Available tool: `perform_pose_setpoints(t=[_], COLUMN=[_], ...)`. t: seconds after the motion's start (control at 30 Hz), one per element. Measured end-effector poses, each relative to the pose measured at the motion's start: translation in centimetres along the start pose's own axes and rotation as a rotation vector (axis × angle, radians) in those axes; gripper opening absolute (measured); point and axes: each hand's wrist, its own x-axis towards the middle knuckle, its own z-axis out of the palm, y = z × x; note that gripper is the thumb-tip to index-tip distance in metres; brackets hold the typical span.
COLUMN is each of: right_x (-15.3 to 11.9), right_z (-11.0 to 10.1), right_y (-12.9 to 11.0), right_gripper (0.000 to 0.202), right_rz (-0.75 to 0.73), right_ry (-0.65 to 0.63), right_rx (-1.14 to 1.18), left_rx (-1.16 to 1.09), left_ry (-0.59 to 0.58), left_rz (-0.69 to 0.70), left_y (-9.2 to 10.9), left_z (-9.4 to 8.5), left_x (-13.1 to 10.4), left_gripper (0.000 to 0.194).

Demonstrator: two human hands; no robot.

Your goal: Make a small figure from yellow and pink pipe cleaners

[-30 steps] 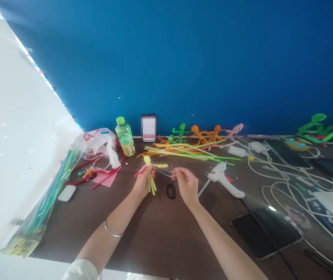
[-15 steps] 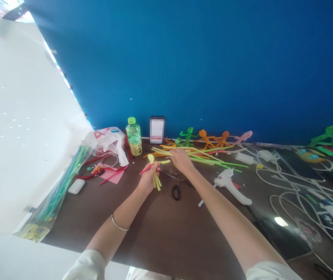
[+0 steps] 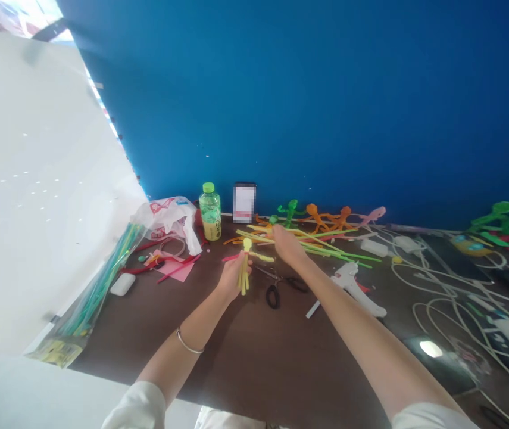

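Observation:
My left hand [image 3: 231,277] is closed round a yellow pipe-cleaner figure [image 3: 244,268], its round head up and its strands hanging down; a red piece pokes out at the left. My right hand [image 3: 287,245] rests over the left part of a pile of yellow, green and orange pipe cleaners [image 3: 325,247]; its fingertips are hard to make out, so what they grip is unclear. Black-handled scissors [image 3: 272,296] lie open on the table just below and between my hands. A white glue gun [image 3: 355,287] lies to the right, near my right forearm.
Against the blue wall stand a green-capped bottle [image 3: 210,214], a phone [image 3: 244,204] and green [image 3: 292,211] and orange pipe-cleaner figures [image 3: 314,215]. At left are a plastic bag [image 3: 171,217], pink paper [image 3: 178,269] and a pack of pipe cleaners [image 3: 102,286]. White cables [image 3: 433,304] spread at right.
My left hand has shifted slightly right and turned the yellow figure more upright. My right hand has moved a little along the pile. The whole view has shifted slightly.

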Motion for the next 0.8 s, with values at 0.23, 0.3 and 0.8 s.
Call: perform_pose_setpoints(t=[0.23,0.3,0.8], right_x=[-0.4,-1.0,-7.2], right_z=[-5.1,-7.0,-9.7], right_y=[1.8,1.8,-0.4], right_gripper=[0.032,0.033,0.023], right_rz=[-0.077,-0.106,-0.262], right_ry=[0.506,0.557,0.079], right_rx=[0.189,0.205,0.31], left_rx=[0.071,0.102,0.308], left_ry=[-0.006,0.014,-0.201], left_rz=[0.026,0.016,-0.031], left_y=[-0.4,-0.5,-0.6], left_z=[-0.2,-0.3,0.3], left_x=[0.3,0.4,-0.6], left_gripper=[0.031,0.025,0.028])
